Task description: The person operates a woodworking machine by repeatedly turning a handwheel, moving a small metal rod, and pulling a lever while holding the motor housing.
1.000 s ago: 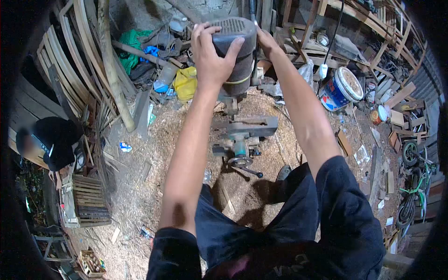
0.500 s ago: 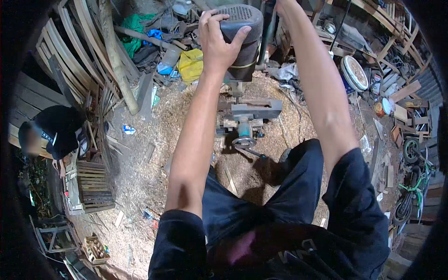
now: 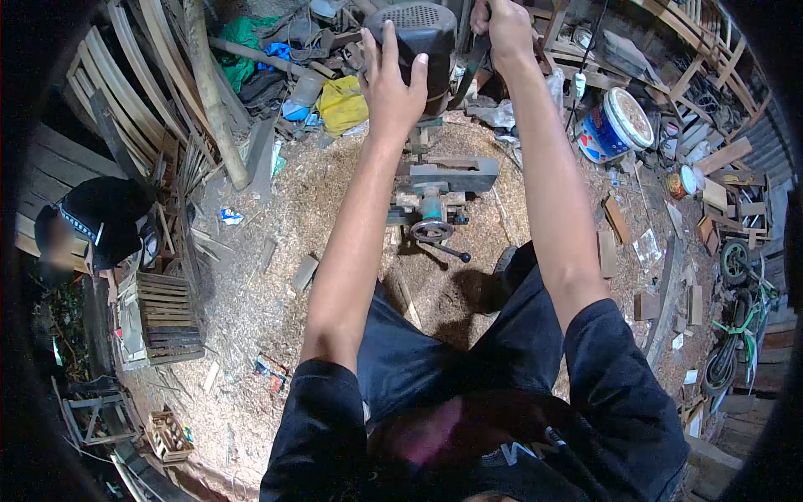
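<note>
Head view looks down on a person's two bare arms reaching out to a machine (image 3: 442,177). It stands on a floor thick with sawdust (image 3: 268,251). The dark motor (image 3: 414,25) sits on top of the machine, at the top middle of the picture.

The left hand (image 3: 393,84) lies flat on the near side of the motor. Its fingers are spread and point up, and its thumb sticks out to the side. The right hand (image 3: 502,29) is just beside the motor, curled tight round a dark handle (image 3: 475,60).

Under the motor is a gray metal table, and a small wheel (image 3: 432,230) sits below it.

A yellow bag (image 3: 343,100) lies left of the machine. A blue and white bucket (image 3: 615,125) stands to the right. Far to the left, another person (image 3: 96,222) in dark clothes bends near a wood crate (image 3: 163,322).
</note>
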`<state>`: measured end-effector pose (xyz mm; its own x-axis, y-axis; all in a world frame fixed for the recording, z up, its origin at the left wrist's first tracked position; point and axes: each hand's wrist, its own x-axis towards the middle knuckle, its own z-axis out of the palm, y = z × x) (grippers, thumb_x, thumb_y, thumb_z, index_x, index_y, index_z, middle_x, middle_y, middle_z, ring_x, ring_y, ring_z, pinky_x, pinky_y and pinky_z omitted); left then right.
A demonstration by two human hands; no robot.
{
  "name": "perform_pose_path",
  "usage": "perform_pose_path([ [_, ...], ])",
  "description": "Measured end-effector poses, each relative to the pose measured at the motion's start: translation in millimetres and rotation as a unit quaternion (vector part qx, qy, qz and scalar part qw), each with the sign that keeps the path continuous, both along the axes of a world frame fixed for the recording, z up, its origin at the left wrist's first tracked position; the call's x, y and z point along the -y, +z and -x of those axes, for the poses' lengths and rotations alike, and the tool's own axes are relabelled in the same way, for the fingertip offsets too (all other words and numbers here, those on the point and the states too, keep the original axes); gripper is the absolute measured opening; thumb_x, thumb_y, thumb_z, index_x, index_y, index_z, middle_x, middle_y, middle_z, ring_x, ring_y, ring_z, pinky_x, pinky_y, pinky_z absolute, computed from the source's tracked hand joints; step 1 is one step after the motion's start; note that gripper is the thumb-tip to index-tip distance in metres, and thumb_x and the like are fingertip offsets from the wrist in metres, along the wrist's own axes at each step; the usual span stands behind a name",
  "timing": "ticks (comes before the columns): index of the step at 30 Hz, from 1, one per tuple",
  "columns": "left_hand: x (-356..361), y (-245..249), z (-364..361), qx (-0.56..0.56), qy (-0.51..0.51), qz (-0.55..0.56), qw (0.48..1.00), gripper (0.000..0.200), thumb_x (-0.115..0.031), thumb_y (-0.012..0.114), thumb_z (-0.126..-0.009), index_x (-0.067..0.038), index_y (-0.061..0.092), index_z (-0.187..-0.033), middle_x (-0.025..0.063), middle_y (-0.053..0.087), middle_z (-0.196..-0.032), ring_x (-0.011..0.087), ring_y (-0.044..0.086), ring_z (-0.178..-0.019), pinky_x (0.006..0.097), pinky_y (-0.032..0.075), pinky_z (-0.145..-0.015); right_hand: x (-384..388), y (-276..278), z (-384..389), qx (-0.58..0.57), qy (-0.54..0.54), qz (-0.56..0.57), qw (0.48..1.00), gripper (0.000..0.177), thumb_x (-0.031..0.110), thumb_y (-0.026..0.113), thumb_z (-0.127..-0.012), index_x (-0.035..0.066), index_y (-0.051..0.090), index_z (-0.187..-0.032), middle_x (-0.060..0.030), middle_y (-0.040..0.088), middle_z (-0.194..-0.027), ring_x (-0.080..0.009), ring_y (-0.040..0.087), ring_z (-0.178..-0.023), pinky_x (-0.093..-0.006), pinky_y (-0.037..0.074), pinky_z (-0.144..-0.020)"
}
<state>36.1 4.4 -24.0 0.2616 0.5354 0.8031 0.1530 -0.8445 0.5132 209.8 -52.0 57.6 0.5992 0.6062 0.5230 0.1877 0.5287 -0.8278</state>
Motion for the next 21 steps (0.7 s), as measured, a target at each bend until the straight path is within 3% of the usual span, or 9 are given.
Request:
perform_pose_path([
  [2,9,-2,6,-0.042,-0.001,0.013,0.999,0.076,-0.036,0.057,-0.093,-0.019,0.018,-0.156,0.0279,0.011,-0.159,0.0458,0.023,-0.144,0.0721,0.017,-0.107,5,-7,7,0.007,-0.017,-0.024,1.0,0.041,0.023,0.045,-0.097,0.006,0.049,-0.059,-0.0031,0.049,-0.053,-0.0124,0.045,-0.049,-0.0283,0.034,-0.05],
  [5,21,-7,17,-0.099,0.001,0.021,0.995,0.077,-0.034,0.057,-0.094,-0.02,0.015,-0.157,0.0254,0.009,-0.16,0.0428,0.022,-0.145,0.0708,0.016,-0.109,9,-29,-13,0.063,0.042,0.006,0.997,0.037,0.026,0.045,-0.1,0.001,0.062,-0.078,-0.0107,0.063,-0.073,-0.018,0.059,-0.068,-0.0307,0.045,-0.063],
  [8,30,-7,24,-0.154,0.008,0.043,0.987,0.08,-0.033,0.058,-0.093,-0.022,0.012,-0.157,0.0231,0.008,-0.161,0.0402,0.021,-0.146,0.0699,0.014,-0.11,25,-26,6,0.066,0.029,0.004,0.997,0.04,0.036,0.05,-0.098,0.0,0.064,-0.086,-0.0113,0.063,-0.081,-0.0192,0.059,-0.079,-0.0335,0.045,-0.069],
  [11,36,-8,29,-0.184,0.014,0.052,0.981,0.08,-0.033,0.059,-0.093,-0.023,0.012,-0.157,0.0222,0.007,-0.161,0.0393,0.021,-0.147,0.0695,0.013,-0.111,45,-20,44,0.009,-0.007,-0.062,0.998,0.034,0.019,0.051,-0.093,0.002,0.053,-0.064,-0.0001,0.049,-0.062,-0.0084,0.045,-0.06,-0.0238,0.034,-0.058],
  [15,35,-13,29,-0.179,0.018,0.044,0.983,0.08,-0.035,0.06,-0.094,-0.023,0.013,-0.157,0.0229,0.011,-0.161,0.0421,0.025,-0.144,0.0681,0.015,-0.11,57,-40,49,0.048,0.003,-0.08,0.996,0.034,0.017,0.049,-0.094,0.002,0.049,-0.064,-0.0016,0.048,-0.062,-0.0107,0.042,-0.06,-0.0271,0.032,-0.058],
  [21,36,-20,36,-0.183,-0.004,0.065,0.981,0.075,-0.034,0.058,-0.093,-0.021,0.02,-0.156,0.0209,0.014,-0.161,0.0373,0.019,-0.148,0.067,0.012,-0.112,89,-76,69,0.063,0.005,-0.088,0.994,0.034,0.015,0.05,-0.093,0.001,0.045,-0.063,-0.0016,0.047,-0.064,-0.01,0.04,-0.061,-0.0274,0.03,-0.058],
])
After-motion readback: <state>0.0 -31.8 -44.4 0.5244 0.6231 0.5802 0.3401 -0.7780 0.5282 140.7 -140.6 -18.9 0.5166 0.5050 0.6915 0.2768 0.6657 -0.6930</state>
